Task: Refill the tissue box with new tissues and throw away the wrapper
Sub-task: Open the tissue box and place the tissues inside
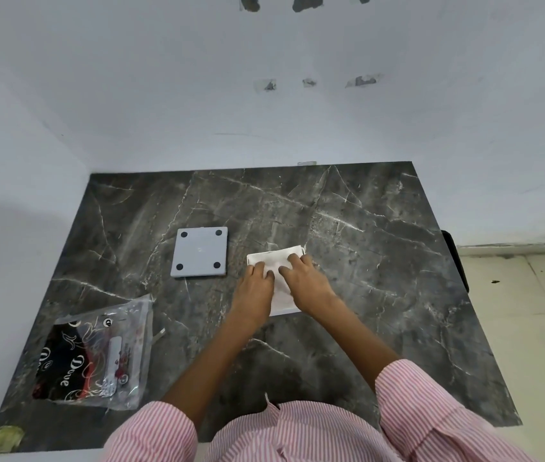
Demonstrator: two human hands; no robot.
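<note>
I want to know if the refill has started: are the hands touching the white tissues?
Touching. The head view shows the left hand and right hand pressed flat on the tissues, fingers overlapping the stack.

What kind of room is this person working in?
Probably a plain room in a home: a dark marble-look table pushed into a corner of scuffed white walls, with pale floor tiles beside it.

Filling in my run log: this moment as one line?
both hands pressing white tissue stack | grey square lid beside | clear plastic wrapper on table
</note>
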